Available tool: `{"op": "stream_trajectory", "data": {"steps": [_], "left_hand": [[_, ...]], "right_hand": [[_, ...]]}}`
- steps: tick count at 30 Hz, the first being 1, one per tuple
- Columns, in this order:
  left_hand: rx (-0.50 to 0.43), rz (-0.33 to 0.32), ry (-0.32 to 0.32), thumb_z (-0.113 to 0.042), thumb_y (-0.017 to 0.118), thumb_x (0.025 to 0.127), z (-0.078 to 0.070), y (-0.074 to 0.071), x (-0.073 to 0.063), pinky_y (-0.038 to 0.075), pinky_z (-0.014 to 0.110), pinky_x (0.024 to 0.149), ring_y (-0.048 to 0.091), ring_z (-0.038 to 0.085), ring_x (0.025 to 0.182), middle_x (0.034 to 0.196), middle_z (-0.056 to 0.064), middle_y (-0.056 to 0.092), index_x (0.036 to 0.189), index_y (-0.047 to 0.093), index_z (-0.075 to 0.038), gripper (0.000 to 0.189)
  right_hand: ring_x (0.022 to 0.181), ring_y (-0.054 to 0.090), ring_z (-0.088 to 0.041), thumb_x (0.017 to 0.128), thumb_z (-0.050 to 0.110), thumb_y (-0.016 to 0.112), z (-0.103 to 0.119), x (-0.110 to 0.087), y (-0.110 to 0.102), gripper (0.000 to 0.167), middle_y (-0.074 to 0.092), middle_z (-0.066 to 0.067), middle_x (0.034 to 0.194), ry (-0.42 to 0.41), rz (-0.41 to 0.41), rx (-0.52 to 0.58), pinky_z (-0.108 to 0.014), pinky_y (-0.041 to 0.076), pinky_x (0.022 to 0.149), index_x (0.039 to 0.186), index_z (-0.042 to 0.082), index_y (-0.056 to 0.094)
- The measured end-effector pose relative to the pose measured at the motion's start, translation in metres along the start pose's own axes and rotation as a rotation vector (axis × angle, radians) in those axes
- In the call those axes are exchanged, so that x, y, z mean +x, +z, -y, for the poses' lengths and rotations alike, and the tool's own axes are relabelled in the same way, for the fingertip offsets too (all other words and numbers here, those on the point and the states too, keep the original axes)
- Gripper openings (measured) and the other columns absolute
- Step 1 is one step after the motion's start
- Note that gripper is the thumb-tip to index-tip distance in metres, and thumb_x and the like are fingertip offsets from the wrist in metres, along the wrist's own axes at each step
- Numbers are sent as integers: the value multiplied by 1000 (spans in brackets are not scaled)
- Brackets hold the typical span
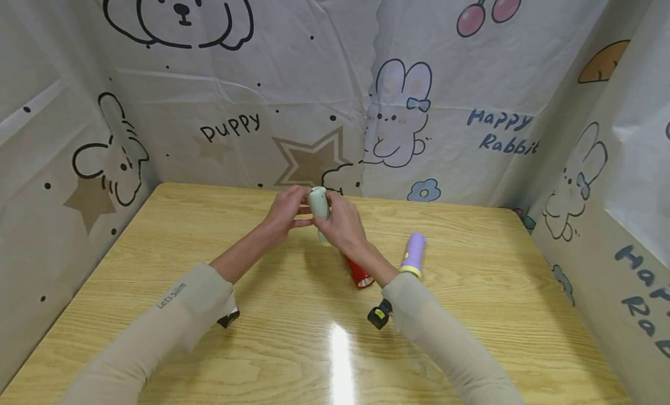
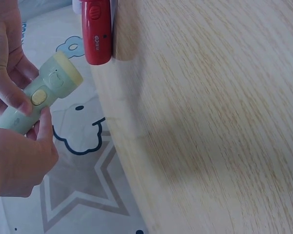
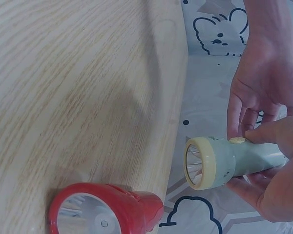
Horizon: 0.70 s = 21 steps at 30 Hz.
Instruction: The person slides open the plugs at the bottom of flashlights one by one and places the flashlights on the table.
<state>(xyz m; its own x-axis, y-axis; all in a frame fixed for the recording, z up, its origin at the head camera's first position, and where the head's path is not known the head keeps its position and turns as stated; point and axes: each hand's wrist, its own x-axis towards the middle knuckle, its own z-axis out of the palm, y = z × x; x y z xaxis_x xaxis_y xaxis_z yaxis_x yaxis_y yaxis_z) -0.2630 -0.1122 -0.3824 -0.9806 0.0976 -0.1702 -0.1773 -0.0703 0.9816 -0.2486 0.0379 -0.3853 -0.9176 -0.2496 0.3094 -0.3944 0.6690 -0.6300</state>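
Note:
A pale green flashlight [image 1: 319,203] with a cream rim stands above the far part of the table, its lens end pointing down. My right hand [image 1: 342,221] grips its body, and in the left wrist view the thumb lies beside the round cream button [image 2: 38,97]. From the other side my left hand [image 1: 282,214] reaches in with extended fingers, a fingertip touching the flashlight near that button. The lens [image 3: 194,165] shows in the right wrist view. Below the right forearm a red flashlight [image 1: 360,274] lies on the table, partly covered by it.
A purple flashlight with a yellow rim [image 1: 413,252] lies right of the right forearm. Small black blocks show beside the two sleeves, one at the right [image 1: 378,316] and one at the left [image 1: 228,318]. A printed cloth wall [image 1: 314,102] borders the wooden table [image 1: 282,347].

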Motion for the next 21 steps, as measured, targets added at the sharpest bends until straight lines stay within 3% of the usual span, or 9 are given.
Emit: {"op": "stream_trajectory", "data": {"steps": [21], "left_hand": [[38, 7, 34, -30, 47, 103, -5, 1, -4, 59, 39, 84, 61, 28, 101, 116, 16, 55, 120, 57, -3, 34]], "right_hand": [[101, 64, -28, 86, 9, 78, 2, -2, -3, 49, 66, -18, 115, -14, -13, 12, -40, 58, 82, 127, -5, 57]]}}
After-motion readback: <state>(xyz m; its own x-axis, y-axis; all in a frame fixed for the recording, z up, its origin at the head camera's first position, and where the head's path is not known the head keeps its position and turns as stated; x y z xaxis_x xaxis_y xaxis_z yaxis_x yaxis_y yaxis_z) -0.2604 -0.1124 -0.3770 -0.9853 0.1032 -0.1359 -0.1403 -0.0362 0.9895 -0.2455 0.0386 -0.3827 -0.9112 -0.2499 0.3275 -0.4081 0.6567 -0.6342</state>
